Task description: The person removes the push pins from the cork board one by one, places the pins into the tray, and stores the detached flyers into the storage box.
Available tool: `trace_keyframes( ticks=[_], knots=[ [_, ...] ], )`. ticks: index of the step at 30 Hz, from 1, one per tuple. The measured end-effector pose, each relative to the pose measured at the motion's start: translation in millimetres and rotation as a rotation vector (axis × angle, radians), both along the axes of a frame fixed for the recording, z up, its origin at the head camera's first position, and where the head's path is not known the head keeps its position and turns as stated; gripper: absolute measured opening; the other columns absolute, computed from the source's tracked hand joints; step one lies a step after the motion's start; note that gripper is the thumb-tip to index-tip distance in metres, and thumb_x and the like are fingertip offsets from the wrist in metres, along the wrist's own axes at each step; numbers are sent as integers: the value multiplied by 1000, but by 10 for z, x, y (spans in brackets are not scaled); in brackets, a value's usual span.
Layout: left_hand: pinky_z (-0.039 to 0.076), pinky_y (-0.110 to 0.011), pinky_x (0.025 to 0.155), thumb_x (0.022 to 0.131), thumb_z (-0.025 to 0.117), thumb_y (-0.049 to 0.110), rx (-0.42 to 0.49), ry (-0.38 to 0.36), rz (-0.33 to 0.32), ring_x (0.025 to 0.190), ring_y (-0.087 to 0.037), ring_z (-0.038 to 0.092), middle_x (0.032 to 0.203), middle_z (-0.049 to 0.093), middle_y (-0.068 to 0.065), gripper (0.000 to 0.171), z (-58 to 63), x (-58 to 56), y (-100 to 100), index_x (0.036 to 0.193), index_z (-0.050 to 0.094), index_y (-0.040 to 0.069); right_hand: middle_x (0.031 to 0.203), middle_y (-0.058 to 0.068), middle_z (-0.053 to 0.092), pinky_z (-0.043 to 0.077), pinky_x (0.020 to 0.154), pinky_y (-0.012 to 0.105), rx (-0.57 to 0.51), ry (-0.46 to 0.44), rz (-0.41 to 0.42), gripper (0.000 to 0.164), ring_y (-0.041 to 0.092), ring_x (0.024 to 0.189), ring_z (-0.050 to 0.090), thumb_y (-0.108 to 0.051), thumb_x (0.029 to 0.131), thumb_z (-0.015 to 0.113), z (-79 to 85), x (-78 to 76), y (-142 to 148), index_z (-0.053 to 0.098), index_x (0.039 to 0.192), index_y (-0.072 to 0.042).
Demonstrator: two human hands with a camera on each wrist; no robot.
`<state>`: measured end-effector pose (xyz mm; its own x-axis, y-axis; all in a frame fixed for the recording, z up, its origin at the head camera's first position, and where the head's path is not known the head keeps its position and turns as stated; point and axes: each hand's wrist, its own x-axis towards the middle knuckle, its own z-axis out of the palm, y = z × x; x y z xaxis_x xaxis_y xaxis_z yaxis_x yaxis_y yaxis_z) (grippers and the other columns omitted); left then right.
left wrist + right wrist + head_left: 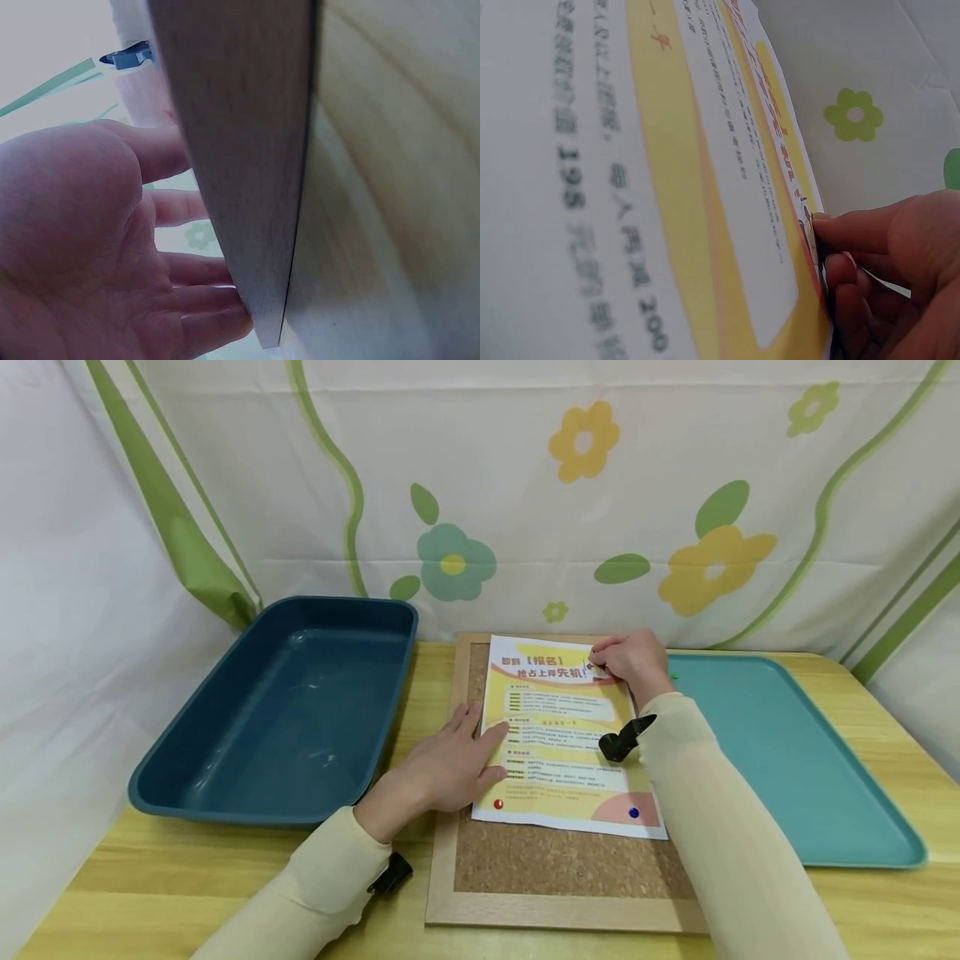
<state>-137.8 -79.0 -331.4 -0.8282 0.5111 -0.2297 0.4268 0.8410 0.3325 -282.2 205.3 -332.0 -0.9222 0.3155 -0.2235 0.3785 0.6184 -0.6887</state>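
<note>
A printed paper flyer (558, 785) lies on a wood-framed cork board (555, 860). A red push pin (498, 804) is at its lower left corner and a blue push pin (633, 813) at its lower right. My left hand (450, 768) rests with spread fingers across the board's left frame, thumb and fingertips on the flyer's left edge. From below, the left wrist view shows the palm beside the wooden frame (240, 150). At the flyer's upper right, my right hand (633, 662) pinches the paper's edge, its other fingers (847, 300) curled beside it.
To the left stands a deep dark blue tub (300, 710). A flat teal tray (795, 760) lies right of the board, with a small green thing (673, 676) near its left edge. Behind the wooden table (187, 868) hangs a flowered curtain (525, 485).
</note>
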Motion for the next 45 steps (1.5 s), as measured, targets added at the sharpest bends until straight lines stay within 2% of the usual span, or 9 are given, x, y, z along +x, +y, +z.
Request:
trace_keyframes(
  ticks=[3,6,9,13,17,21,26,32,45],
  knots=[
    [37,-57,125,112,51,39,-4,2,1,166,-41,10,177,11,-24,62,-1,0,7,168,34,18,88,0,76,52,68,31,-9,-1,15,22,15,66,62,-28,100,75,2,-6,37,81,115,-13],
    [37,-56,125,112,51,39,-3,5,-3,166,-41,10,177,11,-24,62,-4,-3,18,168,34,18,78,-4,73,54,64,30,-36,-2,16,23,13,63,62,-26,99,76,3,-10,79,81,115,-10],
    [37,-56,125,112,51,40,-8,7,-2,166,-41,10,177,11,-24,63,-2,-8,27,168,34,18,82,-4,74,54,67,30,-46,-9,16,23,14,70,66,-26,98,78,0,-2,96,81,115,-11],
    [38,-56,125,112,51,40,-23,5,1,166,-41,10,178,11,-24,63,5,-14,28,169,33,19,98,1,76,55,72,31,-61,-14,12,23,18,83,68,-27,97,78,-9,17,92,80,114,-11],
    [38,-56,125,112,51,40,-27,1,2,166,-41,10,177,11,-24,63,4,-19,23,169,33,19,108,4,75,58,71,29,-116,7,20,25,16,83,69,-25,98,78,-32,37,95,80,118,-10],
    [37,-56,125,112,51,40,-25,0,6,166,-41,11,177,12,-24,62,-1,-21,17,168,34,19,97,-1,75,60,67,26,-212,41,18,26,12,77,68,-20,98,78,-57,46,104,80,120,-7],
    [36,-56,126,112,51,39,-22,-2,9,166,-41,10,177,11,-25,63,-7,-20,2,168,34,19,84,-8,72,56,65,23,-277,61,11,27,9,75,65,-20,98,78,-70,31,115,79,121,-7],
    [37,-57,125,112,51,40,-19,2,8,167,-41,10,177,11,-24,62,-11,-18,-9,169,33,19,81,-9,67,57,66,22,-320,86,14,30,8,73,61,-18,101,74,-82,28,157,75,126,-3],
    [38,-57,125,112,52,39,-8,7,13,167,-41,11,177,12,-24,63,-18,-5,4,168,34,19,92,-4,67,60,66,24,-341,121,-9,27,9,72,62,-16,101,74,-106,42,168,73,124,-3]
  ],
)
